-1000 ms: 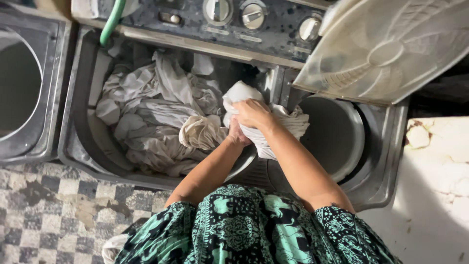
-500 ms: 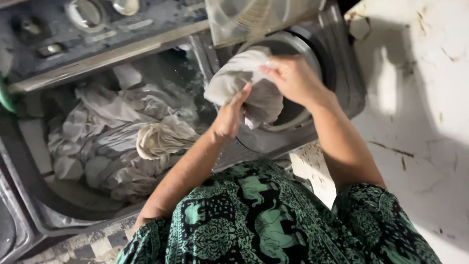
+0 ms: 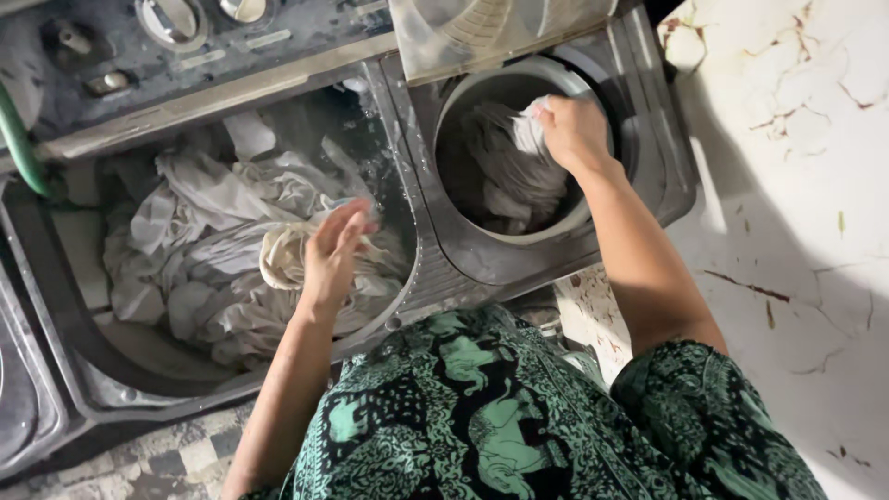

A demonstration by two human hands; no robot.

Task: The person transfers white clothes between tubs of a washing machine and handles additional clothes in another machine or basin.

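Laundry heap [image 3: 222, 241] in wash tub [image 3: 56, 306], left. Cloth [image 3: 505, 171] in spin drum [image 3: 519, 236], right. Dials [image 3: 171, 18] behind.

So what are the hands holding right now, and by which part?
The right hand grips a bunched fold at the top of the white cloth in the round drum. The left hand holds nothing, open above the laundry pile.

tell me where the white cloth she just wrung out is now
In the head view, the white cloth lies inside the round spin tub on the machine's right side, under the right hand, whose grip is closed on its top.
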